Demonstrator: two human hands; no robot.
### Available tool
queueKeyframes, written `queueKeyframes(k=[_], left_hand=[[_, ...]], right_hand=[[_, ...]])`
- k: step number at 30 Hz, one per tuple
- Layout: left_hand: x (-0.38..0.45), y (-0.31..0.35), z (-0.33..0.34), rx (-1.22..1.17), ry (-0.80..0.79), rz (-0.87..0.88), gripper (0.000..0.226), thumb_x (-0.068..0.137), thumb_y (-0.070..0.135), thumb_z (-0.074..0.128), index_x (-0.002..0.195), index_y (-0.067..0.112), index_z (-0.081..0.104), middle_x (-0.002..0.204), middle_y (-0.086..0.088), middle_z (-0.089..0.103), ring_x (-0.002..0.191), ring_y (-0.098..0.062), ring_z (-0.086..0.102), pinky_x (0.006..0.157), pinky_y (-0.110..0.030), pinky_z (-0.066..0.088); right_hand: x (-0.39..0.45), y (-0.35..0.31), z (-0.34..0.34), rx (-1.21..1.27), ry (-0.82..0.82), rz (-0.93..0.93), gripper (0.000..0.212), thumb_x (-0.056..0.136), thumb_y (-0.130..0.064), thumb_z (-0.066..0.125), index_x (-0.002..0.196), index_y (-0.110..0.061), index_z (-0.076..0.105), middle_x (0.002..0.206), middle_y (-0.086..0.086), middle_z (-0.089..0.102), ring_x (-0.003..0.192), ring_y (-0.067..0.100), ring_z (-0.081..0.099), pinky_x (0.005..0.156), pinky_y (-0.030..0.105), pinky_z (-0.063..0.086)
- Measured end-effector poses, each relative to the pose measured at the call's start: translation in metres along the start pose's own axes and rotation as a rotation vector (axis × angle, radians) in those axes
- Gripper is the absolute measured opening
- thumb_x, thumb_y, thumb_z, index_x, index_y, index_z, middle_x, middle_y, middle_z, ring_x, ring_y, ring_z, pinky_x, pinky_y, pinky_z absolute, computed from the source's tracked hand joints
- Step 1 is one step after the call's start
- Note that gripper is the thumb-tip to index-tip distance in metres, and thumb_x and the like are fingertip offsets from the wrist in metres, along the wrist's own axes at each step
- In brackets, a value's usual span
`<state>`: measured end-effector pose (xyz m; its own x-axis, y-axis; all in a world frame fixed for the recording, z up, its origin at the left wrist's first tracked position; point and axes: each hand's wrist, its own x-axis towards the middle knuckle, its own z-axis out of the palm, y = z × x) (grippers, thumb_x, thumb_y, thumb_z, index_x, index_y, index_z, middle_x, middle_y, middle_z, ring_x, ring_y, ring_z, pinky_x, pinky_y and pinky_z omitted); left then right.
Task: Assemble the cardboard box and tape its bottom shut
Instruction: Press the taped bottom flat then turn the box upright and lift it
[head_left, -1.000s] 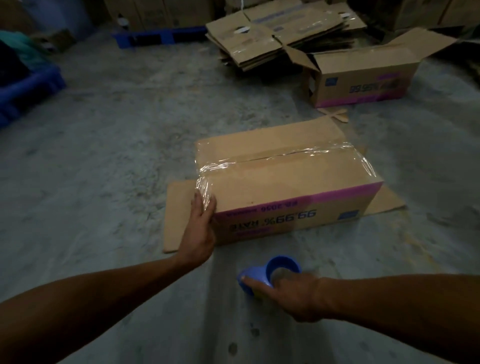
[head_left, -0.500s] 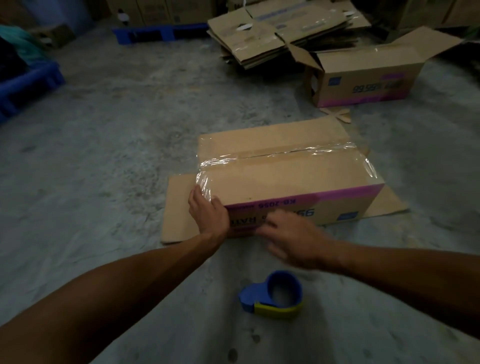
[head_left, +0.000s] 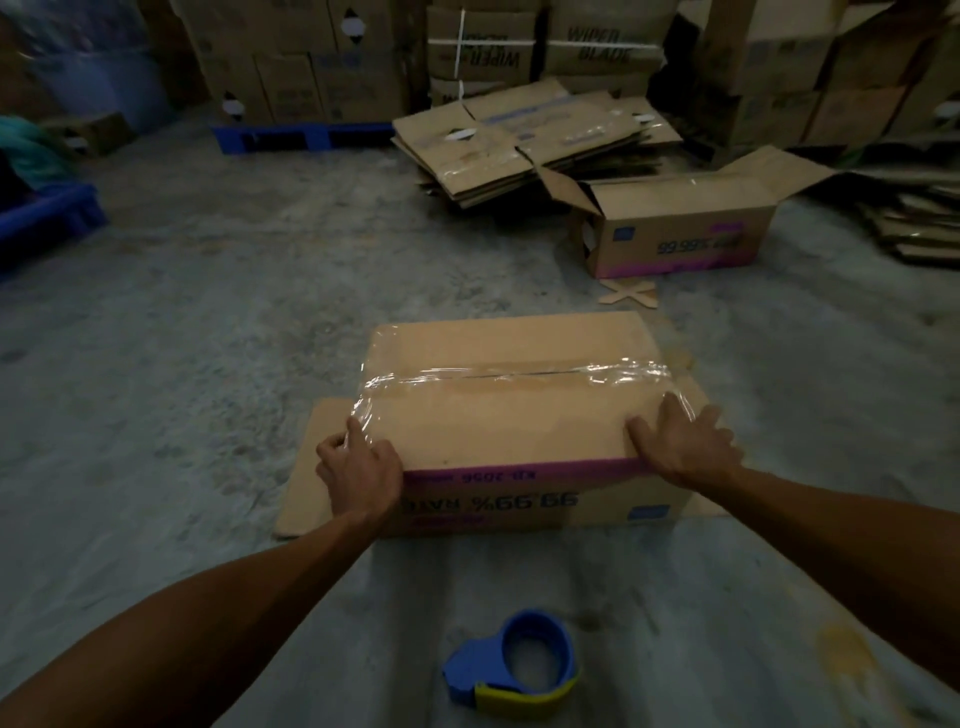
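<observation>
1. Left hand (head_left: 361, 470) is laid against the near-left corner of the cardboard box (head_left: 511, 431), fingers loosely curled round the corner, index finger pressed on the clear tape (head_left: 519, 375) where it wraps down the left end. Nothing is gripped.
2. Right hand (head_left: 683, 447) is spread flat, palm down, over the near-right top corner, fingers splayed on the tape end.
3. Box is seen upside down (print inverted) at centre on the concrete floor (head_left: 208, 338), its lower flaps splayed flat on the ground at either side. One tape strip runs along the centre seam.
4. Bare floor lies to the left and near side; far and right edges are crowded.
5. Counted: one tape dispenser (head_left: 514, 670), blue, on the floor near the person, apart from the box; one second box (head_left: 675, 236), flaps open, beyond right; one pile of flattened cartons (head_left: 519, 140) behind it.
</observation>
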<state>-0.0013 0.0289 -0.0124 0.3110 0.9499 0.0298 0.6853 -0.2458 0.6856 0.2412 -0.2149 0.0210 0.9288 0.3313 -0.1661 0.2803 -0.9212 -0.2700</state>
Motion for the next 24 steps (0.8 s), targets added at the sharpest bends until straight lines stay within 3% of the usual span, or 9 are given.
queueKeyframes(k=[3, 5, 9, 11, 13, 16, 20, 24], left_hand=[[0.013, -0.022, -0.016, 0.129, 0.031, 0.063, 0.046, 0.097, 0.035, 0.040, 0.141, 0.021, 0.040, 0.127, -0.018, 0.040, 0.112, -0.036, 0.048, 0.093, -0.049, 0.048], [0.021, -0.035, -0.023, 0.156, -0.017, 0.064, 0.047, 0.096, 0.039, 0.041, 0.141, 0.026, 0.038, 0.128, -0.017, 0.042, 0.109, -0.034, 0.052, 0.089, -0.048, 0.050], [0.041, -0.039, -0.033, 0.097, -0.176, 0.154, 0.053, 0.089, 0.045, 0.042, 0.138, 0.024, 0.035, 0.136, -0.019, 0.044, 0.118, -0.035, 0.050, 0.098, -0.051, 0.045], [0.051, -0.027, -0.032, 0.118, -0.242, 0.263, 0.054, 0.095, 0.031, 0.043, 0.145, 0.019, 0.027, 0.144, -0.020, 0.035, 0.130, -0.035, 0.037, 0.107, -0.048, 0.033], [0.062, -0.014, -0.026, 0.152, -0.299, 0.337, 0.061, 0.099, 0.032, 0.039, 0.151, 0.018, 0.013, 0.155, -0.017, 0.020, 0.141, -0.032, 0.024, 0.114, -0.048, 0.025], [0.078, -0.003, -0.012, 0.235, -0.348, 0.332, 0.070, 0.098, 0.044, 0.032, 0.153, 0.010, 0.005, 0.162, -0.012, 0.005, 0.147, -0.030, 0.015, 0.118, -0.046, 0.020], [0.078, -0.003, -0.005, 0.303, -0.293, 0.318, 0.075, 0.093, 0.057, 0.027, 0.149, 0.008, 0.017, 0.159, -0.011, 0.016, 0.137, -0.033, 0.036, 0.107, -0.048, 0.037], [0.076, -0.006, -0.005, 0.312, -0.289, 0.250, 0.077, 0.094, 0.058, 0.031, 0.152, 0.012, 0.008, 0.159, -0.014, 0.018, 0.136, -0.038, 0.037, 0.106, -0.049, 0.034]], right_hand=[[-0.016, 0.012, -0.009, -0.173, -0.014, -0.052, 0.074, 0.087, -0.074, 0.013, 0.148, -0.032, 0.011, 0.143, 0.025, 0.039, 0.126, 0.042, 0.046, 0.106, 0.056, 0.025], [-0.018, 0.022, -0.010, -0.194, -0.032, -0.098, 0.075, 0.086, -0.075, 0.009, 0.149, -0.033, 0.007, 0.141, 0.023, 0.047, 0.125, 0.040, 0.049, 0.106, 0.059, 0.023], [0.002, 0.030, 0.002, 0.020, -0.050, -0.183, 0.078, 0.088, -0.072, 0.020, 0.151, -0.029, 0.008, 0.154, 0.020, 0.023, 0.138, 0.041, 0.027, 0.110, 0.058, 0.026], [0.019, 0.027, 0.003, 0.099, -0.057, -0.245, 0.078, 0.092, -0.065, 0.024, 0.155, -0.023, 0.006, 0.161, 0.016, 0.009, 0.147, 0.036, 0.012, 0.117, 0.052, 0.017], [0.034, 0.021, 0.000, 0.131, -0.069, -0.254, 0.077, 0.096, -0.059, 0.028, 0.155, -0.018, 0.002, 0.163, 0.013, 0.001, 0.149, 0.030, 0.003, 0.118, 0.044, 0.009], [0.045, 0.010, -0.001, 0.184, -0.087, -0.259, 0.076, 0.097, -0.055, 0.029, 0.155, -0.012, 0.003, 0.162, 0.015, 0.001, 0.149, 0.032, 0.007, 0.118, 0.043, 0.013], [0.041, 0.006, 0.004, 0.176, -0.079, -0.256, 0.070, 0.100, -0.049, 0.029, 0.155, -0.012, 0.007, 0.163, 0.011, -0.003, 0.148, 0.030, 0.013, 0.115, 0.039, 0.019], [0.038, 0.005, 0.004, 0.179, -0.079, -0.245, 0.071, 0.100, -0.049, 0.032, 0.155, -0.013, 0.006, 0.163, 0.009, -0.006, 0.148, 0.029, 0.013, 0.115, 0.040, 0.020]])
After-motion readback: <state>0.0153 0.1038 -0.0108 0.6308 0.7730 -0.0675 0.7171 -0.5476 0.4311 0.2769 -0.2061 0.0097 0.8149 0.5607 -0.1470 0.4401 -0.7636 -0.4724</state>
